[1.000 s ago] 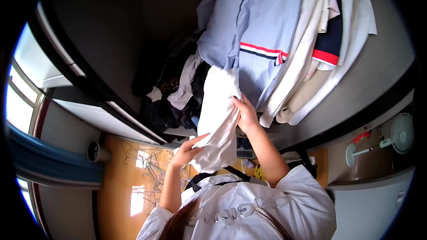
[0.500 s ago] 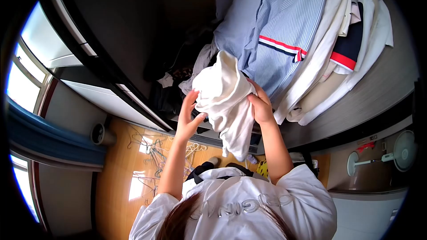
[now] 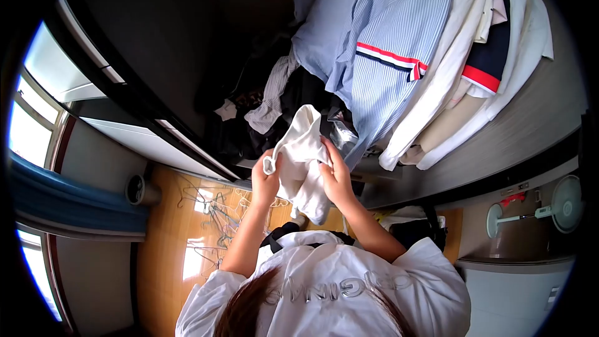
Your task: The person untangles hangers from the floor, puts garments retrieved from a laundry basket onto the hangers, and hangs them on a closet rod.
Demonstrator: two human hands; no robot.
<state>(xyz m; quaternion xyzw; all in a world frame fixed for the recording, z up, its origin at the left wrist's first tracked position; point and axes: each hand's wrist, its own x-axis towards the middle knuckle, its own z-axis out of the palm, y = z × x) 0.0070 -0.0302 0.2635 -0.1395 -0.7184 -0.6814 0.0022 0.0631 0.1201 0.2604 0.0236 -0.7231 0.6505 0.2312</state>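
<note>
A crumpled white garment (image 3: 301, 165) hangs between my hands in front of the wardrobe; its exact kind is hard to make out. My left hand (image 3: 265, 178) is closed on its left edge, near an opening like a cuff. On the opposite edge my right hand (image 3: 336, 175) grips the cloth, thumb on top. Just beyond the garment, a blue striped shirt (image 3: 387, 31) with a red, white and navy band hangs in the wardrobe. A striped grey piece of clothing (image 3: 272, 97) lies behind it on the left, among dark clothes.
White and pale clothes (image 3: 430, 87) hang at the right of the wardrobe (image 3: 524, 109). Several loose hangers (image 3: 215, 212) lie on the wooden floor (image 3: 159, 262). A bin (image 3: 142, 190) stands by the blue curtain (image 3: 75, 193). At the right is a white fan (image 3: 566, 203).
The white garment has come down, closer to my body, and is gathered narrower. My left hand, open beside it before, now holds its edge. My right hand has moved left and down with it.
</note>
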